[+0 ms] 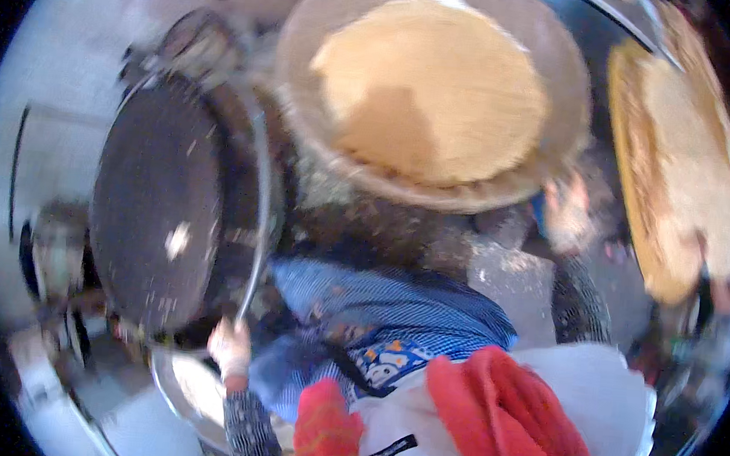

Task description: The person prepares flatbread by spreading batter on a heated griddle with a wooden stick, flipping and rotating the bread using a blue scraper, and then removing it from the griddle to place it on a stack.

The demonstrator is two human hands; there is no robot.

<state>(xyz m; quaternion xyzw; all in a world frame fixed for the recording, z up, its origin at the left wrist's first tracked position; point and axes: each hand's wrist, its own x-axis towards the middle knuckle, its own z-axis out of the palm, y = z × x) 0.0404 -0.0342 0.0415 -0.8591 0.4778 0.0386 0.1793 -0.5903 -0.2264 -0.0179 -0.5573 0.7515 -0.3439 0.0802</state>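
Overhead, a wide, shallow basket tray point(564, 89) is being held up, and it is carrying a broad, pale yellowish heap of grain point(432, 87) that is spreading almost to its rim; a darker shadow is falling across the lower left part of the heap. The right hand point(565, 211) is gripping the tray at its lower right rim, fingers curled onto the edge, though motion blur is hiding exactly how they are closing. The left hand point(231, 348) is sitting low at the left, pressing against the lower rim of a big round dark pan point(157, 203) with a thin metal edge; whether its fingers are pinching that rim or only resting there cannot be told. Both forearms are wearing dark speckled sleeves. A second flat basket point(686, 176), also covered with pale grain, is lying off to the right edge. Below, a blue striped cloth point(393, 303) and a red cloth point(504, 419) are covering the person's lap.
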